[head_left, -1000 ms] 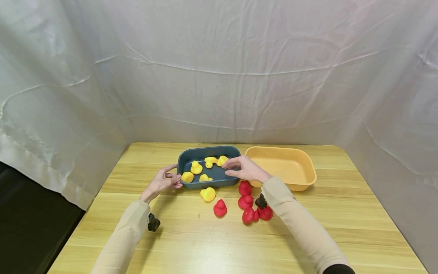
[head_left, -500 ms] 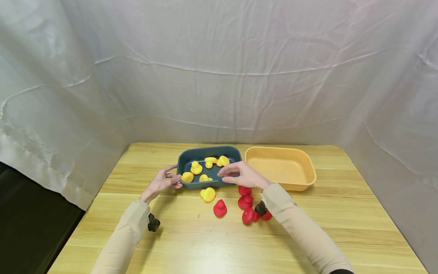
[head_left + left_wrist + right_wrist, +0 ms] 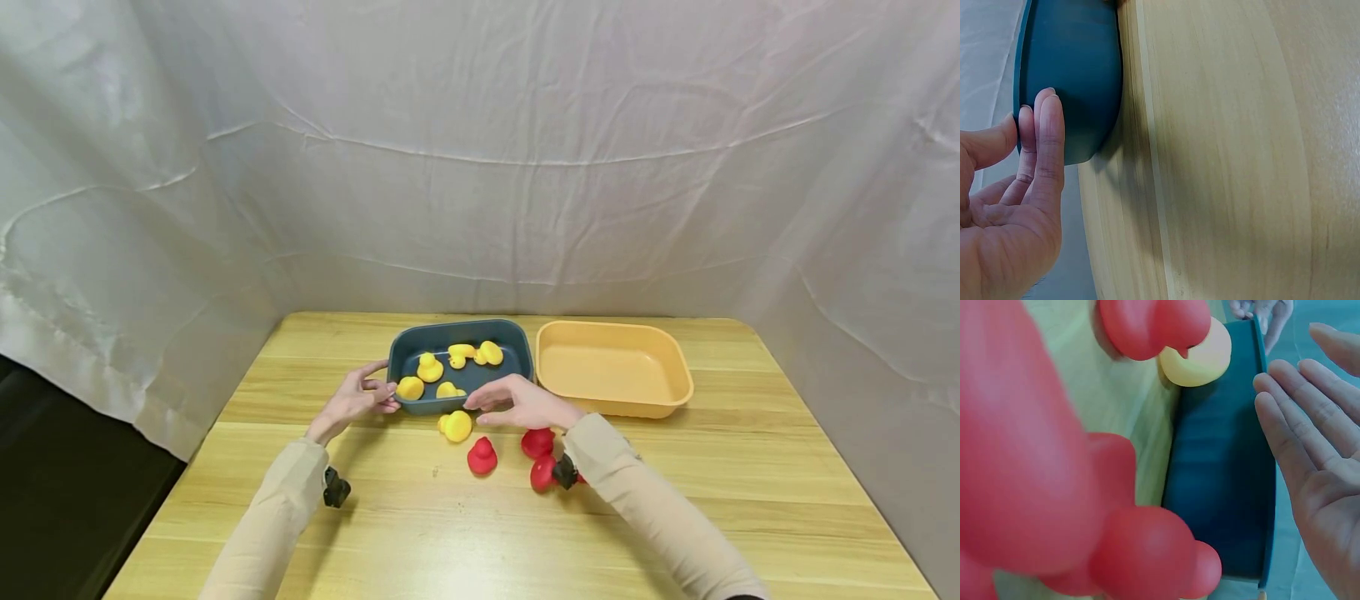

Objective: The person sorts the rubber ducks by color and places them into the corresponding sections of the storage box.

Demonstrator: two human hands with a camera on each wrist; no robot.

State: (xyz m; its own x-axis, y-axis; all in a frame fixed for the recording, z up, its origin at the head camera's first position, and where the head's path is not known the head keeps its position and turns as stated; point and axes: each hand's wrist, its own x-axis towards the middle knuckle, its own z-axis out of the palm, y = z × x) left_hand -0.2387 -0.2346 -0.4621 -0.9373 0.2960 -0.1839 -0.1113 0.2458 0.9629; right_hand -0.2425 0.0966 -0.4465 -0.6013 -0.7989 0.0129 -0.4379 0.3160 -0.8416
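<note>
My left hand grips the left end of a dark blue tray; in the left wrist view the thumb lies on one side of the rim and the fingers on the other. Several yellow rubber ducks are inside it. Over the tray's front edge hovers my right hand, fingers extended, holding nothing. In the right wrist view its palm faces the camera beside the tray wall. Nearest its fingertips, another yellow duck lies on the table just in front of the tray, with a red duck nearer me.
An orange tray stands at the right of the blue one, with nothing inside. More red ducks cluster beneath my right wrist, partly hidden by it. Pale curtains hang behind the wooden table.
My right hand has come from above the tray's right end toward me and left, to its front edge. The left hand keeps its grip in the same place.
</note>
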